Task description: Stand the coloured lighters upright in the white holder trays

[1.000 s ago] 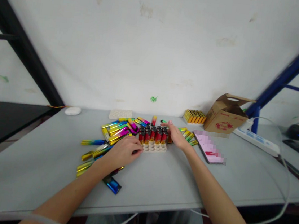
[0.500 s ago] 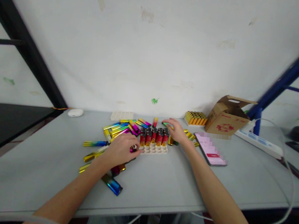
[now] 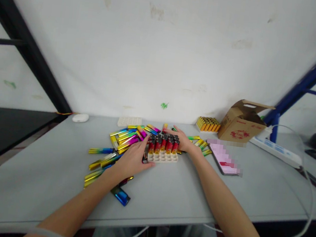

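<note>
Left hand (image 3: 133, 157) beside white tray (image 3: 162, 157) of red cylinders (image 3: 169, 146); right hand (image 3: 183, 141) near cylinders' far side.

Soft, even light; slight blur.

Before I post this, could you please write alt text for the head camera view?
The left hand and right hand flank a white tray of upright red tubes. Shiny colourful tubes lie loose on both sides, with a phone and open cardboard box to the right.
</note>
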